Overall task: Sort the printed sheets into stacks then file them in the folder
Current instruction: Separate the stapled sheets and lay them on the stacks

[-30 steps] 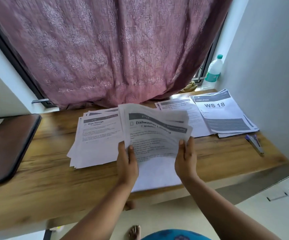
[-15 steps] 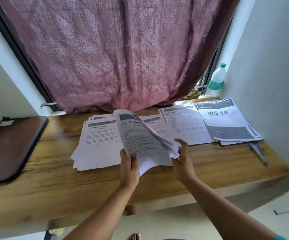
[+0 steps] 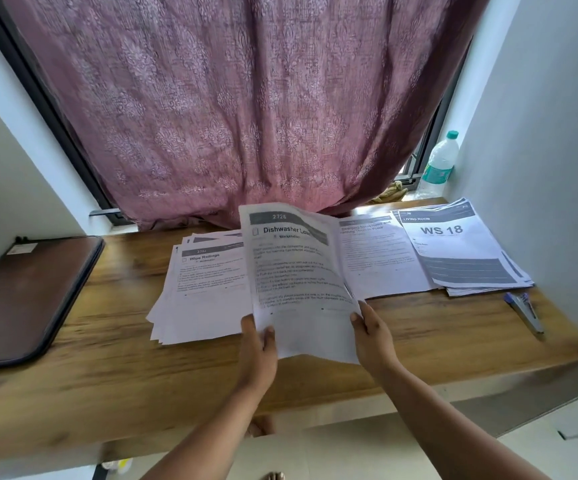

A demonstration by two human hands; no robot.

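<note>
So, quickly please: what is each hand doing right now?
Left hand: holds the bottom left edge of the Dishwasher sheets, thumb on top.
Right hand: holds their bottom right corner.

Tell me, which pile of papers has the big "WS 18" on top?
The right pile, nearest the pen. The other sheets show only small titles, like "Wipe Railings" on the left pile.

Folder (image 3: 28, 299) lies left on the desk (image 3: 107, 386); sheet stacks (image 3: 204, 285) centre, pen (image 3: 525, 311) far right
</note>
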